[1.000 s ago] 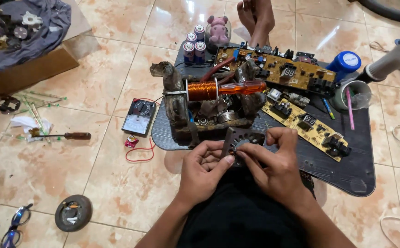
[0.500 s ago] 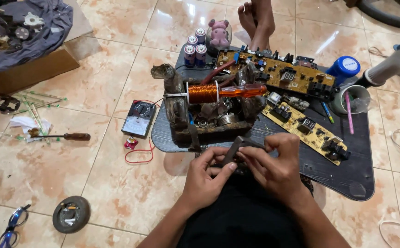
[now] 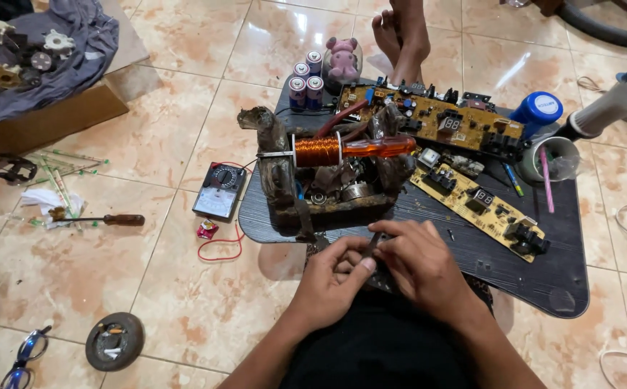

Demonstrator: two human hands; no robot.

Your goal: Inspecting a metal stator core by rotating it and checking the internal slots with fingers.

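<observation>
Dark metal part sits edge-on, pinched between left hand and right hand.

Single head view, steep downward, close — over lap, tiled floor

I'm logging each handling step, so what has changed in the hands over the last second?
The flat round dark metal part, face-up a second ago, now stands edge-on, pinched between left hand and right hand. Both hands kept hold. The copper wire coil and yellow circuit boards stayed put.

home floor repair spot: glossy tiles, circuit boards, multimeter, screwdriver
</observation>
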